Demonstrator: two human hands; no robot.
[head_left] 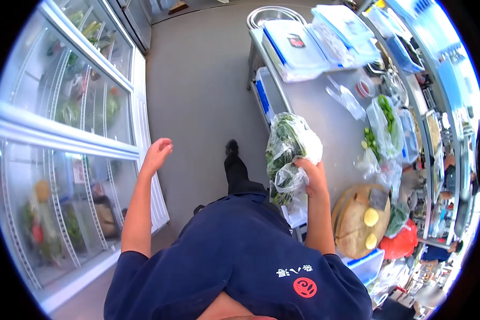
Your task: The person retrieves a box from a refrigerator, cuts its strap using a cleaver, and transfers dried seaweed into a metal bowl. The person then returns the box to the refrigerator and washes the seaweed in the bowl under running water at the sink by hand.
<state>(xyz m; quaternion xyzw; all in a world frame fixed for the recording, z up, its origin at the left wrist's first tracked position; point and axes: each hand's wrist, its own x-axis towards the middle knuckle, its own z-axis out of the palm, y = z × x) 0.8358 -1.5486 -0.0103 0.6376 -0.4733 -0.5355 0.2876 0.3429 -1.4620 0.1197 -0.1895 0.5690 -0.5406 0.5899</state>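
Standing on the floor (197, 69) between the glass-door refrigerator (64, 128) and steel table (328, 106), we hold the bag of greens (284, 144) by its plastic in our right hand (314, 177), our left hand (157, 156) empty, fingers slack. The bag may tear if snagged on the table's near edge beside it; open room lies ahead.

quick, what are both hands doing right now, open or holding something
Left hand: open, fingers loosely bent, nothing visible in it.
Right hand: closed, holding a clear plastic bag of leafy greens.
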